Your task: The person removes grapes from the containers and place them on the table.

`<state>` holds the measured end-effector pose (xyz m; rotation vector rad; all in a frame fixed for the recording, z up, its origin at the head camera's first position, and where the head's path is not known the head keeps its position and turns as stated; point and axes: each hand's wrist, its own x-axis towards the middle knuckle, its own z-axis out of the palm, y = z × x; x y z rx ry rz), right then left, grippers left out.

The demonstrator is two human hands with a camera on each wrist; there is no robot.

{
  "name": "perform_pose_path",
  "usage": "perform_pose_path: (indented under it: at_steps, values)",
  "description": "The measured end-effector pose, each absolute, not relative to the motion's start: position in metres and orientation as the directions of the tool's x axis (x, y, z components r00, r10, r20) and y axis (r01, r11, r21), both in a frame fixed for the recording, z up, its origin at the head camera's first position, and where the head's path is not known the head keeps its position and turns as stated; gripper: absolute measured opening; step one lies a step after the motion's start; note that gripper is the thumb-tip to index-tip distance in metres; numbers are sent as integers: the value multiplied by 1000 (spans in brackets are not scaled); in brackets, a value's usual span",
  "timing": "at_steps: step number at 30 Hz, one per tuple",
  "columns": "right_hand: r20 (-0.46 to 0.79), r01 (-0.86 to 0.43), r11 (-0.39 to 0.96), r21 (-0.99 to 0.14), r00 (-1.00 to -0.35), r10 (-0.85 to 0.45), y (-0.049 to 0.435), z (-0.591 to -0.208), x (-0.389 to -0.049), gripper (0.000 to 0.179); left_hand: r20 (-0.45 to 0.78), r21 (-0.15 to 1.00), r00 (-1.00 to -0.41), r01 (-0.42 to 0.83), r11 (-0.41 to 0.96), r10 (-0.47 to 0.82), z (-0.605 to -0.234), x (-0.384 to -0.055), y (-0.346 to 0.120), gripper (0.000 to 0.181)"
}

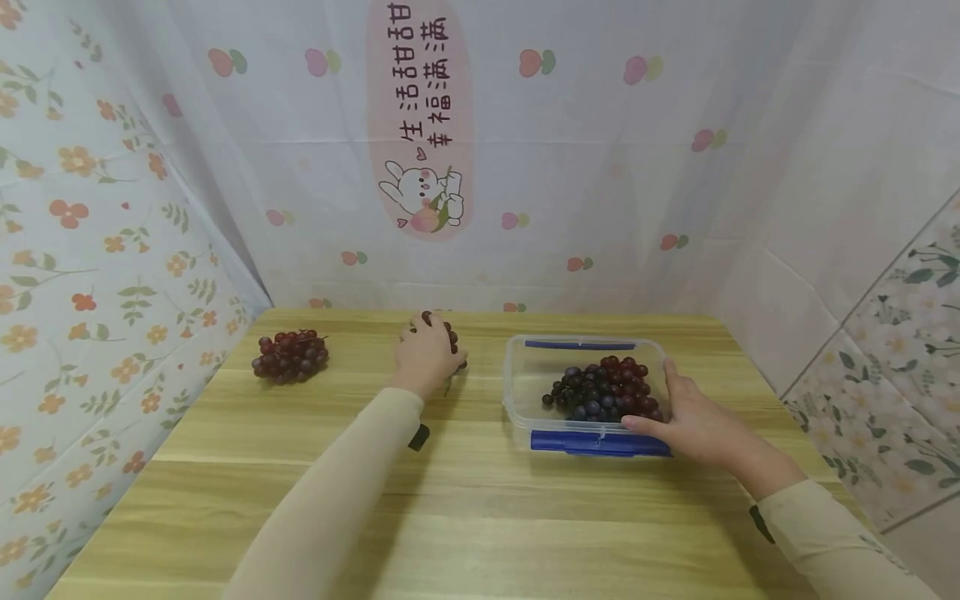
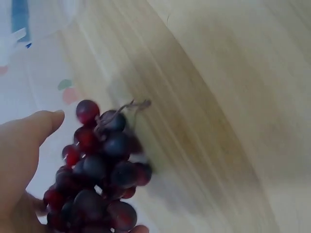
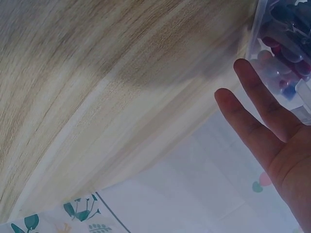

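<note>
- A person's left grip (image 1: 425, 354) is over a dark red grape bunch (image 2: 95, 170) near the back of a wood-patterned surface (image 1: 480, 517); whether the bunch is lifted clear of it, I cannot tell.
- The fingers curl round that bunch, one fingertip showing past its far side, while the thumb stands straight, apart from the grapes in the left wrist view.
- A thin, twiggy stem (image 2: 124, 109) pokes out of the bunch, away from the palm.
- The bunch looks light and loosely jointed, so it would probably sag and shift in the fingers; the round, glossy berries may be slippery and, if real, would bruise under a hard squeeze.
- The best hold is likely a broad, gentle cradle round the body of the bunch; the stem looks too slender to bear a firm pinch safely.
- To the right is a clear box (image 1: 508, 375), lidless, with blue latches (image 1: 600, 443); red and blue-black grapes (image 1: 603, 392) lie inside, towards its right.
- The right grip (image 1: 693, 417) rests at the box's right end, fingers straight and spread, not clenched, thumb reaching over the near corner.
- The box seems light and fairly stiff; its rim or end wall looks the steadiest place to hold.
- Another grape bunch (image 1: 291, 357) lies untouched at far left.
</note>
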<state>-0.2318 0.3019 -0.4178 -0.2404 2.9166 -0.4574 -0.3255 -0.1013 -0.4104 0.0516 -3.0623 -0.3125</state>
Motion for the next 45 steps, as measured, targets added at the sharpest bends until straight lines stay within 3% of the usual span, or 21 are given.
perform_pose_path:
  at_steps: [5,8,13,17,24,31,36,42,45]
  values:
    - [-156,-124,942,-311,-971,-179,300,-418,-231,136,10,219,-991,-125,968,-130,-416,-333,-98,103]
    - [-158,-122,942,-313,-971,-178,300,-417,-231,135,-45,303,-989,-145,942,-138,-415,-337,-102,105]
    - [-156,-123,942,-312,-971,-179,300,-416,-232,136,-126,512,-987,-150,846,-99,-413,-341,-113,100]
    - [-163,-120,945,-304,-971,-176,301,-417,-233,137,-166,614,-984,-157,773,-68,-416,-340,-124,89]
    - [-166,-126,945,-303,-969,-183,301,-419,-235,137,-175,703,-984,-142,697,-24,-425,-340,-135,85]
    - [-160,-125,948,-294,-971,-177,300,-418,-234,136,-173,746,-983,-171,644,-60,-426,-344,-135,79]
    - [-154,-125,950,-286,-973,-174,300,-417,-234,136,-205,846,-973,-231,480,-106,-432,-348,-133,70]
    - [-165,-123,950,-288,-970,-176,300,-418,-233,136,-297,943,-951,-306,132,-83,-440,-346,-139,80]
    - [-162,-125,949,-291,-971,-177,300,-416,-232,135,-309,946,-947,-315,75,-84,-444,-349,-144,81]
